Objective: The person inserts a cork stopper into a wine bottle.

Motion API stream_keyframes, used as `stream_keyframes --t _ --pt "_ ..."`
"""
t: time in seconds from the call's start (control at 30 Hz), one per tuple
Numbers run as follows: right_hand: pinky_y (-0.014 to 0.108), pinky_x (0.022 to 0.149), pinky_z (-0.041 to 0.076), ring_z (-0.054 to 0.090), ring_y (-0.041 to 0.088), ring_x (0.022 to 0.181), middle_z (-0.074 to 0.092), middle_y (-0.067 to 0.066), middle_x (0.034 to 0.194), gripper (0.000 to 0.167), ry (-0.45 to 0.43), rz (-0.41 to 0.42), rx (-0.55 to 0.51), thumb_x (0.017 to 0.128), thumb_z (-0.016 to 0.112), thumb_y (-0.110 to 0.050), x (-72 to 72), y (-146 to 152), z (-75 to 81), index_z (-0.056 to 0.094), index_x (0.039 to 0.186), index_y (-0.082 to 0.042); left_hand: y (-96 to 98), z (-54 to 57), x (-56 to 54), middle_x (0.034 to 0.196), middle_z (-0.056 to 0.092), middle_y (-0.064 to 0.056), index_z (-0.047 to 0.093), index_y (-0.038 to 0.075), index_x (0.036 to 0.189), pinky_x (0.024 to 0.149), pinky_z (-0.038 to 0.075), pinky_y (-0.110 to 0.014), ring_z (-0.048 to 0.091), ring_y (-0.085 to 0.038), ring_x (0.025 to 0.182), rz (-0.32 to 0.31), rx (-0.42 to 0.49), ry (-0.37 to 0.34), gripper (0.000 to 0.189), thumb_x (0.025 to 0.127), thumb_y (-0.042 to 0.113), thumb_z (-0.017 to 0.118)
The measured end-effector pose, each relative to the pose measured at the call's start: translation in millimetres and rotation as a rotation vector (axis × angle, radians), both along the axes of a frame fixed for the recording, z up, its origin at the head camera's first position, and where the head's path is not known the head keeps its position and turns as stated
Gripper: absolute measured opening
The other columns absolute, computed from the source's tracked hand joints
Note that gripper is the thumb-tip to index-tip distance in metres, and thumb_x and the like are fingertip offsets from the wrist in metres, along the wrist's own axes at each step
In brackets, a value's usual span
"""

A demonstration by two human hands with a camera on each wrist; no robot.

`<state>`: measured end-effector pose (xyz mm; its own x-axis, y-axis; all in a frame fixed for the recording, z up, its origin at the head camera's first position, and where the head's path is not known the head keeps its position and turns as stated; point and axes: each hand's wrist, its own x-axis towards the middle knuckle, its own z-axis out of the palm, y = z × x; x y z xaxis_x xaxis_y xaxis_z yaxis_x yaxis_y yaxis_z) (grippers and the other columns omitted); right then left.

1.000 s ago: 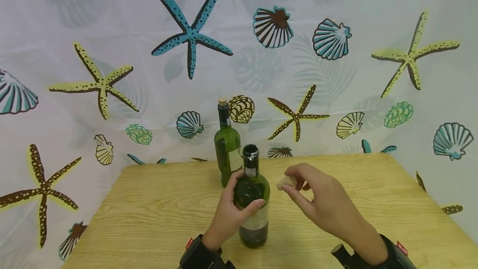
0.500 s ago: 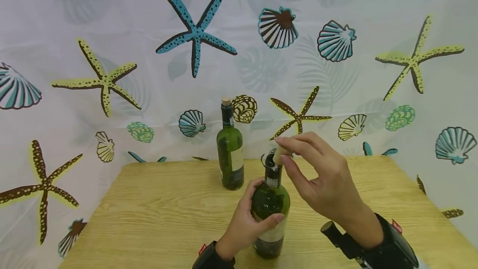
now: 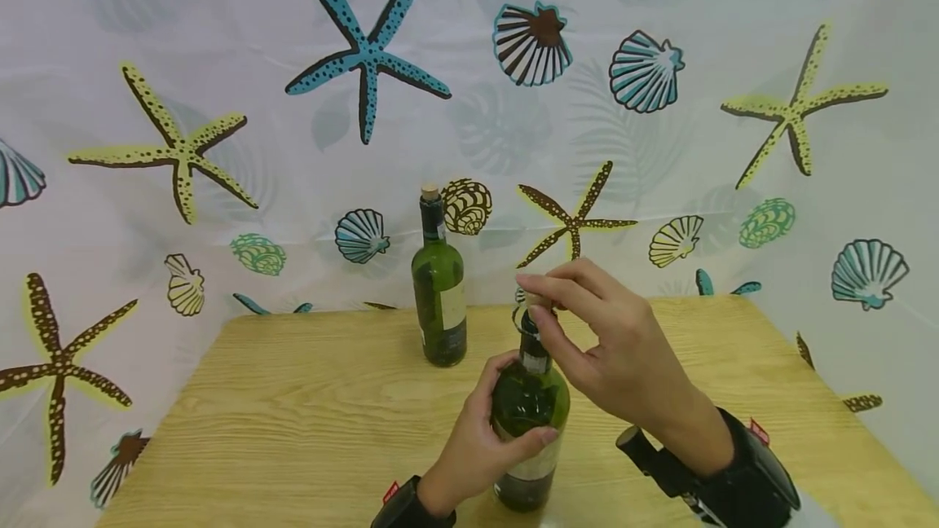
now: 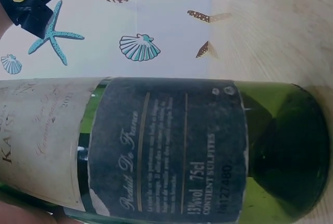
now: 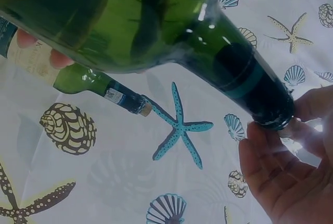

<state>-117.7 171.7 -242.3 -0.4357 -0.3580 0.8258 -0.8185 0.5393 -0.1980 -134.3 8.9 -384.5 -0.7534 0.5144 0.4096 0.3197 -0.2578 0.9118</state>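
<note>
A green wine bottle (image 3: 531, 398) stands on the wooden table, gripped around its body by my left hand (image 3: 469, 451). At its mouth my right hand (image 3: 623, 341) pinches a pale cork (image 3: 539, 301) between thumb and fingers. From the right wrist view, the cork (image 5: 285, 131) meets the mouth of the dark neck (image 5: 255, 83); how deep it sits is hidden by fingers. Torn foil (image 3: 517, 323) sticks out beside the neck. The left wrist view is filled by the bottle's dark lower label (image 4: 166, 151).
Behind and to the left stands a second green wine bottle (image 3: 443, 288), with a cork (image 3: 429, 191) in its mouth. A white cloth (image 3: 469, 129) printed with starfish and shells hangs behind the wooden table (image 3: 293, 414).
My right hand has brought the cork from beside the front bottle up and left onto its mouth. My left hand and that bottle have shifted right. The rear bottle stays put.
</note>
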Motion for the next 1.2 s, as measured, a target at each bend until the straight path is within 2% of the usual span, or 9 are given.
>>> stream_keyframes --t 0.23,0.33,0.5,0.6,0.73,0.87,0.93,1.03,1.2 --pt "0.017 0.066 0.046 0.057 0.01 0.074 0.063 0.005 0.098 0.034 0.013 0.017 -0.033 0.102 0.05 -0.029 2.0 0 -7.4 0.069 0.113 -0.003 1.1 1.7 3.5 0.136 0.05 -0.006 0.034 0.025 0.145 0.094 0.05 -0.038 0.056 -0.024 0.119 0.005 -0.006 -0.003 0.067 0.09 0.012 0.07" --pt "0.018 0.065 0.046 0.056 0.01 0.073 0.064 0.006 0.099 0.033 0.019 0.016 -0.043 0.102 0.05 -0.028 4.3 0 -7.2 0.07 0.112 -0.003 -0.5 -0.2 4.2 0.137 0.049 -0.006 0.031 0.026 0.146 0.096 0.049 -0.038 0.055 -0.025 0.12 -0.011 -0.008 -0.028 0.071 0.089 0.016 0.073" --pt "0.02 0.066 0.047 0.059 0.009 0.081 0.064 0.001 0.106 0.023 -0.083 0.038 0.05 0.098 0.06 -0.016 10.9 8 7.0 0.07 0.117 -0.008 -9.8 -14.0 1.5 0.139 0.048 -0.001 0.029 0.03 0.148 0.102 0.042 -0.039 0.052 -0.021 0.123 -0.046 -0.107 -0.075 0.079 0.085 0.028 0.077" --pt "0.02 0.062 0.046 0.057 0.006 0.085 0.062 -0.007 0.107 0.029 -0.194 0.057 0.153 0.093 0.066 -0.01 12.4 18 23.4 0.068 0.122 -0.014 -15.3 -25.0 -4.9 0.138 0.05 0.002 0.028 0.033 0.149 0.105 0.037 -0.04 0.05 -0.018 0.125 -0.134 -0.175 -0.095 0.081 0.085 0.032 0.077" --pt "0.02 0.055 0.041 0.048 0.002 0.071 0.053 -0.014 0.086 0.03 -0.302 0.1 0.291 0.093 0.068 -0.013 4.6 26 43.9 0.066 0.122 -0.019 -20.5 -38.1 -15.7 0.135 0.054 0.0 0.034 0.026 0.148 0.105 0.038 -0.037 0.052 -0.02 0.124 -0.296 -0.188 -0.159 0.078 0.084 0.033 0.078" --pt "0.022 0.052 0.039 0.042 0.003 0.058 0.045 -0.014 0.072 0.022 -0.456 0.208 0.384 0.095 0.066 -0.017 -8.0 26 52.7 0.067 0.117 -0.019 -22.2 -46.6 -20.1 0.134 0.055 -0.002 0.04 0.019 0.144 0.104 0.04 -0.036 0.053 -0.021 0.123 -0.373 -0.174 -0.211 0.073 0.084 0.035 0.078" --pt "0.023 0.052 0.04 0.042 0.004 0.056 0.047 -0.014 0.071 0.017 -0.522 0.247 0.401 0.095 0.065 -0.017 -11.3 25 53.3 0.067 0.112 -0.019 -21.6 -48.1 -19.5 0.134 0.055 -0.002 0.04 0.019 0.144 0.104 0.04 -0.036 0.053 -0.021 0.123 -0.38 -0.172 -0.222 0.073 0.084 0.035 0.078" --pt "0.023 0.05 0.039 0.041 0.004 0.055 0.047 -0.014 0.069 0.008 -0.549 0.251 0.395 0.096 0.063 -0.016 -10.7 24 52.8 0.066 0.103 -0.02 -19.5 -49.1 -17.3 0.133 0.056 -0.003 0.04 0.019 0.143 0.104 0.04 -0.036 0.054 -0.022 0.122 -0.372 -0.158 -0.228 0.071 0.085 0.032 0.077" --pt "0.023 0.05 0.037 0.04 0.002 0.054 0.044 -0.013 0.065 0.003 -0.494 0.136 0.372 0.095 0.066 -0.017 0.3 16 53.5 0.063 0.093 -0.018 -13.8 -49.2 -11.3 0.131 0.057 -0.005 0.041 0.019 0.142 0.102 0.042 -0.036 0.055 -0.023 0.12 -0.305 -0.118 -0.197 0.068 0.085 0.025 0.078"
